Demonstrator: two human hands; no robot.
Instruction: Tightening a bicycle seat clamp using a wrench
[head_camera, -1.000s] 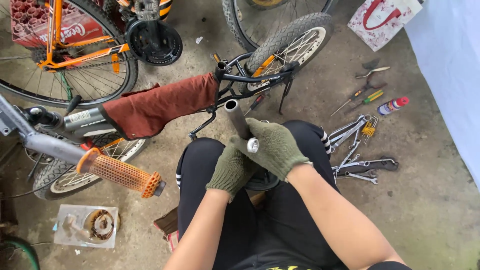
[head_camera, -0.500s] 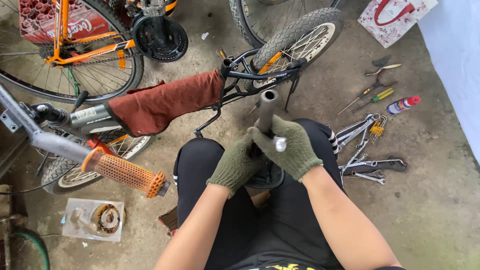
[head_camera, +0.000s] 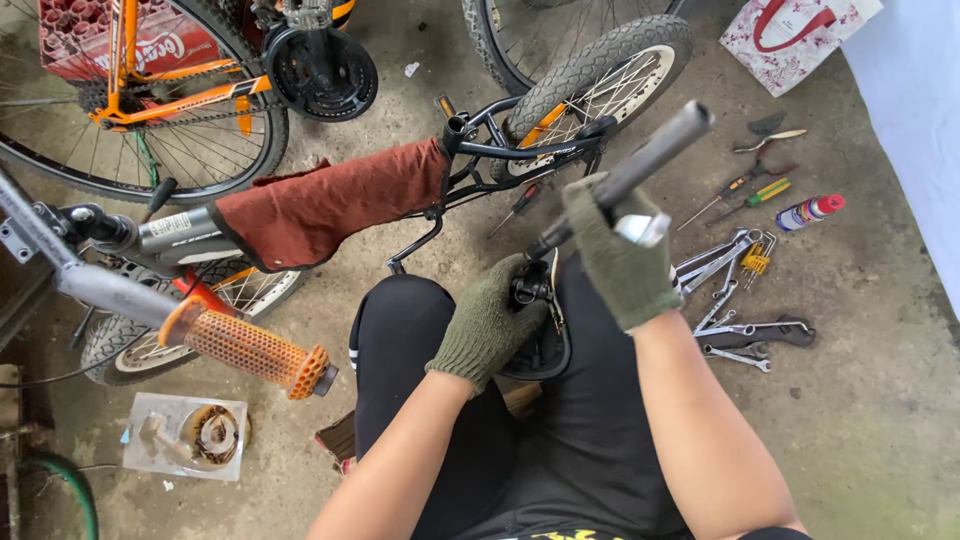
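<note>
Green knitted gloves cover both hands in the head view. The right hand has its fingers closed around a grey metal bar, and the bar is tilted up and away from the body, with its free end pointing to the upper right. A small silver cylinder also sticks out of this fist. The left hand has its fingers curled around a black part at the lower end of the bar, just above the lap; I cannot tell exactly what kind of part it is.

The person sits on the concrete floor in black trousers. In front of the knees lies a small bicycle frame with a red-brown cloth wrapped over its tube. On the left, an orange rubber grip sits on another handlebar end. Wrenches, screwdrivers and a spray can lie on the floor near the right arm.

As a judgement: the grey bar carries no grip, so it looks like the work on it is in the middle. The bar is held free in the hands and not mounted on any bicycle; the fitting of it seems not yet done.
</note>
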